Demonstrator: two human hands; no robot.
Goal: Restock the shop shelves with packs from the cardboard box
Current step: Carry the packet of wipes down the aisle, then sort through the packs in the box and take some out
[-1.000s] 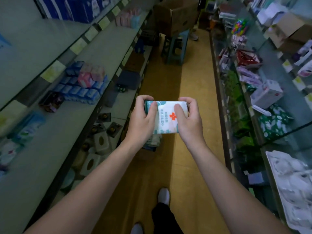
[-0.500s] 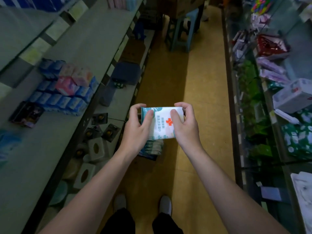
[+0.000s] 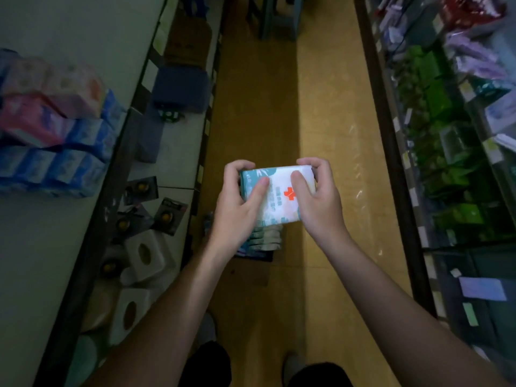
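Lower now than half a second ago, our view is tipping down the aisle, and the stool [image 3: 275,20] is slipping to the top edge. We are holding the white-and-teal pack [image 3: 279,180] with its red cross out in front of us over the aisle floor [image 3: 321,113]. The left hand [image 3: 237,210] and right hand [image 3: 321,202] are clamping its two ends, with the fingers curled over the far edge and the thumbs pressing its top face. Open floor is running ahead between the left shelf [image 3: 69,37] edge and the right shelf rail [image 3: 391,135]. Directly under the pack, a stack of similar packs [image 3: 265,236] is sitting low; we cannot tell what holds it. Blue tissue packs [image 3: 53,169] and pink packs [image 3: 47,113] are crowding the left shelf's near edge.
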